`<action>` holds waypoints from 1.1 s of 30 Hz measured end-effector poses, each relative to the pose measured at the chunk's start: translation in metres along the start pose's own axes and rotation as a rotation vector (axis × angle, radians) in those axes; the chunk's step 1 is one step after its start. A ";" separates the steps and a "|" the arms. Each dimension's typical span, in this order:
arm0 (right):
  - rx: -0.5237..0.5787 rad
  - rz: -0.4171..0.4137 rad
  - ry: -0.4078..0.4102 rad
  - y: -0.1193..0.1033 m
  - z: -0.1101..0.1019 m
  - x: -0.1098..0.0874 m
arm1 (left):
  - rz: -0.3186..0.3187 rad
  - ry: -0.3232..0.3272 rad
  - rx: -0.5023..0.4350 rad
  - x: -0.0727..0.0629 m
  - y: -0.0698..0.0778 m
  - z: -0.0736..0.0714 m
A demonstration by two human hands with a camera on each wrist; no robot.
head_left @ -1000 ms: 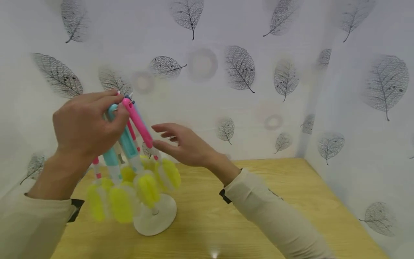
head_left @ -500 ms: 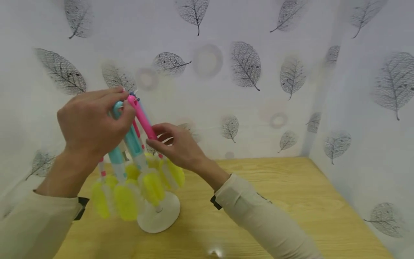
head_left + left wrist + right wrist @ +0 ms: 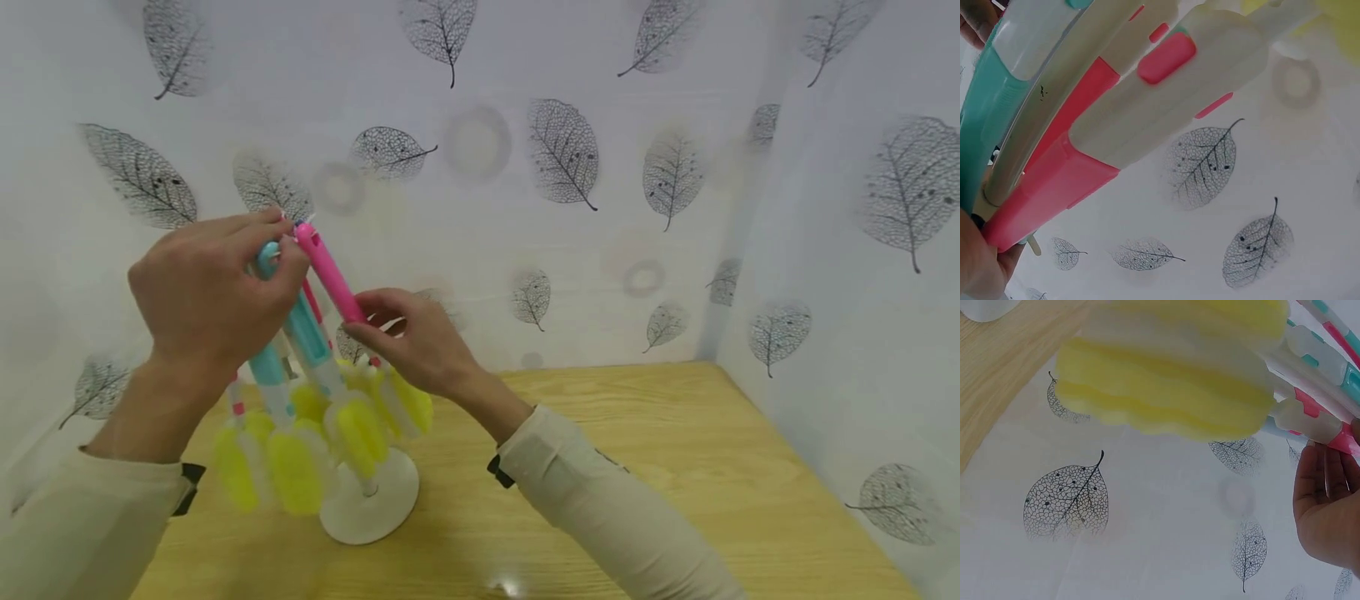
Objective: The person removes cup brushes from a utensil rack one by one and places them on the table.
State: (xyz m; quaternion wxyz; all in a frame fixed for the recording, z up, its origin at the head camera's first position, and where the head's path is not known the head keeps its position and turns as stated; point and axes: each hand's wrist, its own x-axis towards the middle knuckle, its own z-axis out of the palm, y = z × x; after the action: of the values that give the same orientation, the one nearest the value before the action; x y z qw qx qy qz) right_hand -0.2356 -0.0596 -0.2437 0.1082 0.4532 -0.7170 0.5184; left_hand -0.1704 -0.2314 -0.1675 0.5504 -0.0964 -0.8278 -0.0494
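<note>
Several sponge cup brushes with pink or teal handles and yellow heads hang around a white stand (image 3: 386,504). My left hand (image 3: 217,287) is curled at the top of the stand, thumb and fingers pinching the upper end of a pink-handled sponge brush (image 3: 333,279). Lower on that same handle, my right hand (image 3: 412,337) pinches it between thumb and fingers. A teal-handled brush (image 3: 306,329) hangs just beside it. In the left wrist view the pink handle (image 3: 1054,187) runs up from the left hand's fingertips. The stand's top is mostly hidden behind the left hand.
The stand stands on a light wood table (image 3: 600,467). Behind and to the right rise white walls (image 3: 480,225) printed with dark leaves. Yellow sponge heads (image 3: 1166,394) hang close by the right wrist.
My right hand has moved in to the left and taken hold of the lower pink handle. The left hand stays at the stand's top; the view has shifted slightly.
</note>
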 end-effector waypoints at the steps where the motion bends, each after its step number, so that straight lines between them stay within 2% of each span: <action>1: -0.006 0.002 0.005 0.000 -0.002 -0.001 | 0.002 0.010 -0.003 0.000 0.000 0.001; 6: -0.010 -0.002 0.058 0.001 -0.014 -0.006 | 0.009 0.060 -0.025 0.002 0.002 0.005; 13: 0.035 0.003 0.163 0.008 -0.034 -0.017 | 0.001 0.034 -0.014 0.001 0.001 0.006; 17: 0.040 0.044 0.192 0.017 -0.044 -0.025 | 0.004 0.060 -0.020 -0.001 -0.001 0.008; 21: 0.024 0.131 0.219 0.028 -0.049 -0.035 | 0.038 0.078 -0.026 -0.002 -0.003 0.008; 26: 0.013 0.274 0.240 0.048 -0.052 -0.052 | 0.034 0.086 -0.053 -0.001 -0.003 0.010; 33: 0.051 0.480 0.199 0.084 -0.046 -0.079 | 0.053 0.078 -0.052 -0.002 -0.006 0.010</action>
State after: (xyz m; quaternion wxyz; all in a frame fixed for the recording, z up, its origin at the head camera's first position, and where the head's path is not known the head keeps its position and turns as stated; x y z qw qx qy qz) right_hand -0.2690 0.0263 -0.3270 0.0408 0.2197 -0.7767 0.5890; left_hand -0.1800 -0.2351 -0.1727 0.5809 -0.1303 -0.8013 -0.0600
